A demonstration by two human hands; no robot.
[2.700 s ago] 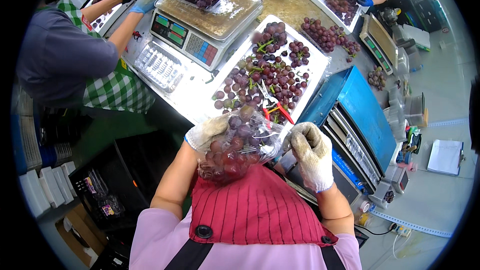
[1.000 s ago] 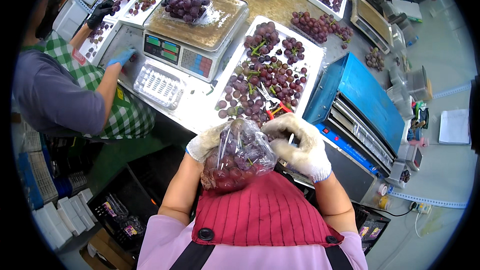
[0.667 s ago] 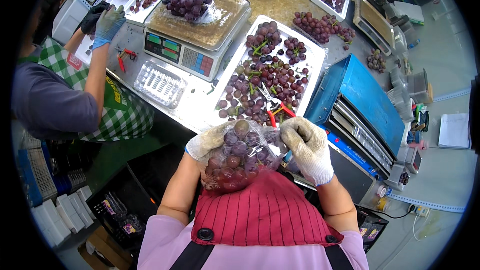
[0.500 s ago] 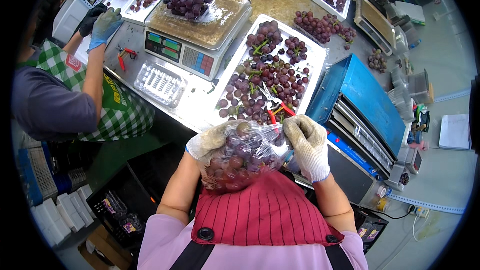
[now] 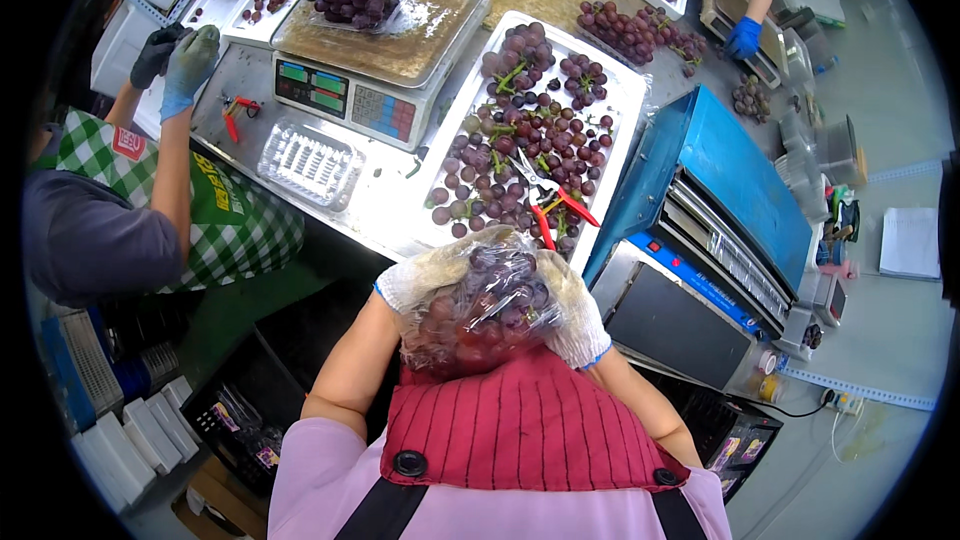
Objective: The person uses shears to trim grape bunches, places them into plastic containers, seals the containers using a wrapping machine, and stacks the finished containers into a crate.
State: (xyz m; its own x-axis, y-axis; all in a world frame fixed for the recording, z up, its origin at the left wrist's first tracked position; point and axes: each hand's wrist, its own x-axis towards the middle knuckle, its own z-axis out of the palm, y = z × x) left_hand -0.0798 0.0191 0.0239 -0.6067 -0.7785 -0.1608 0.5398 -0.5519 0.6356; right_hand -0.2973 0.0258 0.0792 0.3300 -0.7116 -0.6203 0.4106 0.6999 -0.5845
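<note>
Both hands in white cotton gloves, close to my chest, just off the near edge of the counter (image 5: 395,215). Left hand (image 5: 428,275) & right hand (image 5: 570,310) wrapped round a clear plastic bag of dark grapes (image 5: 480,315), one on each side, gripping it. Fingers mostly hidden behind the crinkled film; can't tell where the bag's mouth is. Bag bottom cut off by my red apron (image 5: 520,430). Ahead: white tray of loose grapes (image 5: 625,105) w/ red-handled scissors (image 5: 550,205), at the counter's near edge.
</note>
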